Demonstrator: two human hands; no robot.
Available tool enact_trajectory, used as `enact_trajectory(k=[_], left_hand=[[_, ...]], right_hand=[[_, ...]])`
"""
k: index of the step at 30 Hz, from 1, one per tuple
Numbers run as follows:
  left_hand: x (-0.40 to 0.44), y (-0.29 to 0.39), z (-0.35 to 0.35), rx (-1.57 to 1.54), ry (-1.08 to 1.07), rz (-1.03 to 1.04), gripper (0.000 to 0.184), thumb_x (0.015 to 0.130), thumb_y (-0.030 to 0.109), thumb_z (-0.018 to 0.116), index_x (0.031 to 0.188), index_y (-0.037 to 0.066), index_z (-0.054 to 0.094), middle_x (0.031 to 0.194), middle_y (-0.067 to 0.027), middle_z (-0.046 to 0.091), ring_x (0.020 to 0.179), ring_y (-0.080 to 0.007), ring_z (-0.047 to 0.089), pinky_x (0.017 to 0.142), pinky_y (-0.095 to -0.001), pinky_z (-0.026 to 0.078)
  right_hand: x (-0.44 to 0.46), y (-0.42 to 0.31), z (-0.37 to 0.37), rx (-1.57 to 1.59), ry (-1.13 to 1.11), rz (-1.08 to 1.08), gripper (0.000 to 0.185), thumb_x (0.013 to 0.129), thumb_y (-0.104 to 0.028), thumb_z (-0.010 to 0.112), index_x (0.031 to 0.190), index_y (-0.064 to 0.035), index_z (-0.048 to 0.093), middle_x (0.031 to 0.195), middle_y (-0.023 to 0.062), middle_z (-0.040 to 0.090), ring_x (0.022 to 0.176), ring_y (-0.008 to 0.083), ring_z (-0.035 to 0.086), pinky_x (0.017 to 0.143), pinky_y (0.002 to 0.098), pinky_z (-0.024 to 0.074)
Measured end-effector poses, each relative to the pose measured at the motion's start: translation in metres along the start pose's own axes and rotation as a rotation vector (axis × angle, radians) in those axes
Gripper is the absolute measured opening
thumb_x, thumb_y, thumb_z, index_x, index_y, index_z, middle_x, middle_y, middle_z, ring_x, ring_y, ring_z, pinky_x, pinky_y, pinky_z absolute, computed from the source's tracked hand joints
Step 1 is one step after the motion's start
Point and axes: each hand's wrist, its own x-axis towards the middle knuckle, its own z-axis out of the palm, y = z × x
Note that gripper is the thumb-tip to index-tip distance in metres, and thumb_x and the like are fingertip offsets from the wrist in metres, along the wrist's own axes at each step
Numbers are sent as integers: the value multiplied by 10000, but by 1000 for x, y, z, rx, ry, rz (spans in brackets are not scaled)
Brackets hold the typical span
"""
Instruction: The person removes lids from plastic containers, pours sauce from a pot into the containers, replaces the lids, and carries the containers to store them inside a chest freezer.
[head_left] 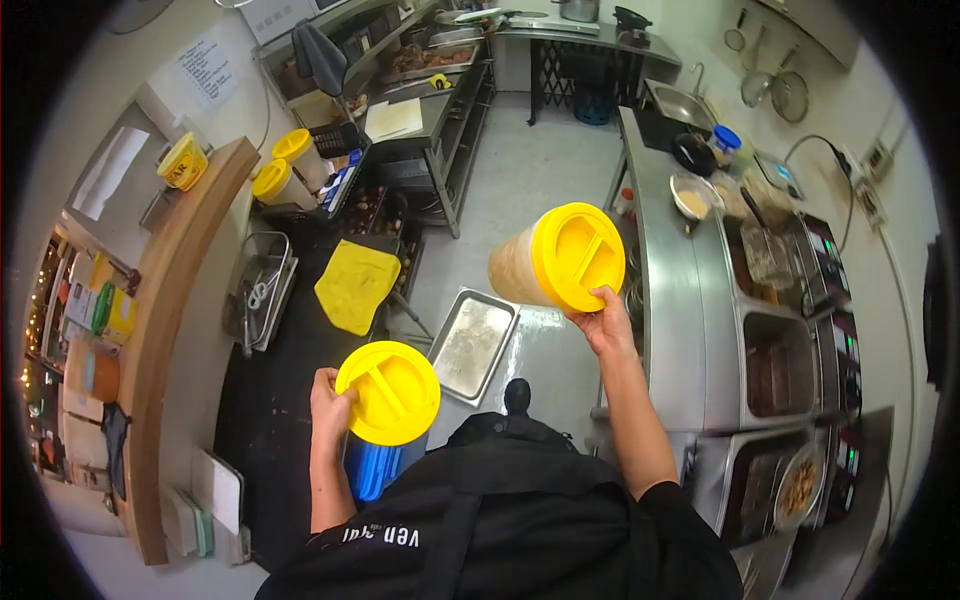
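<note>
My left hand (pixel 331 408) is closed on the rim of a round yellow lid (pixel 388 393) with a raised bar across its top. Whether a container body is under this lid is hidden from above. In my right hand (pixel 606 325) is a cloudy plastic container (pixel 513 266) with a matching yellow lid (pixel 578 258), tilted so its side shows. My right thumb presses on the lid's edge, while the other fingers are mostly hidden. Both hands are in front of my body, well apart.
A metal tray (pixel 474 346) lies ahead of me, low down. To the left are a yellow cloth (pixel 357 286), a black counter (pixel 290 420) and two more yellow-lidded containers (pixel 292 146). A steel counter (pixel 675 330) with inset wells runs along my right.
</note>
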Motion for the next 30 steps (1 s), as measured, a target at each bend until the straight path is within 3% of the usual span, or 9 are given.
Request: enact_trajectory(k=[3, 7, 8, 10, 11, 13, 19, 24, 30], left_hand=[[66, 15, 49, -17, -31, 14, 295, 643, 16, 590, 924, -10, 507, 754, -101, 554, 680, -201, 556, 623, -296, 447], [144, 53, 112, 26, -62, -7, 287, 644, 29, 602, 914, -14, 513, 762, -111, 576, 647, -194, 556, 591, -299, 444], [168, 57, 132, -119, -77, 2, 281, 651, 36, 601, 914, -15, 516, 771, -121, 582, 666, -199, 569, 618, -304, 457], [206, 78, 163, -41, -52, 46, 301, 655, 33, 599, 939, -21, 514, 788, -121, 583, 716, -200, 580, 664, -300, 465], [228, 90, 174, -30, -55, 28, 301, 655, 33, 599, 939, -21, 514, 788, -121, 583, 716, -200, 580, 664, -300, 465], [275, 129, 197, -73, -1, 167, 320, 657, 23, 596, 962, -26, 511, 813, -123, 582, 755, -207, 578, 697, -296, 464], [382, 208, 274, -223, 67, 62, 328, 664, 30, 587, 978, -28, 512, 856, -128, 582, 769, -220, 574, 720, -289, 460], [459, 277, 314, -119, 171, -9, 345, 656, 38, 590, 986, -29, 516, 844, -142, 581, 768, -234, 576, 722, -306, 463], [521, 354, 353, -54, 253, -10, 342, 644, 38, 595, 973, -9, 515, 819, -138, 569, 752, -233, 574, 698, -310, 464]], right_hand=[[66, -22, -6, 88, 30, 81, 541, 760, -95, 520, 1279, -69, 370, 1210, 150, 492, 1089, 337, 534, 824, 498, 503], [135, -62, -13, -22, 109, 57, 530, 769, -128, 522, 1277, -75, 379, 1223, 143, 494, 1057, 323, 545, 817, 462, 501], [154, -71, -19, -38, 119, 69, 530, 769, -128, 522, 1277, -75, 379, 1223, 143, 494, 1057, 323, 545, 817, 462, 501], [191, -91, -37, -39, 169, 27, 513, 777, -144, 528, 1269, -81, 397, 1217, 138, 507, 1030, 310, 559, 796, 450, 511], [208, -101, -44, -40, 203, 4, 426, 766, -149, 571, 1166, -40, 473, 1089, 131, 571, 927, 280, 603, 706, 401, 543], [249, -126, -50, -1, 239, 16, 445, 775, -159, 557, 1196, -52, 458, 1117, 130, 563, 954, 285, 593, 731, 417, 536], [415, -190, -66, 0, 267, 21, 485, 766, -149, 557, 1230, -83, 433, 1147, 122, 541, 975, 298, 580, 722, 432, 540], [550, -245, -11, -49, 90, 87, 583, 754, -121, 559, 1305, -108, 368, 1226, 107, 499, 1029, 312, 565, 751, 454, 531], [716, -261, 78, -149, -32, 264, 533, 781, -130, 554, 1281, -139, 370, 1199, 137, 511, 1027, 320, 574, 754, 452, 541]])
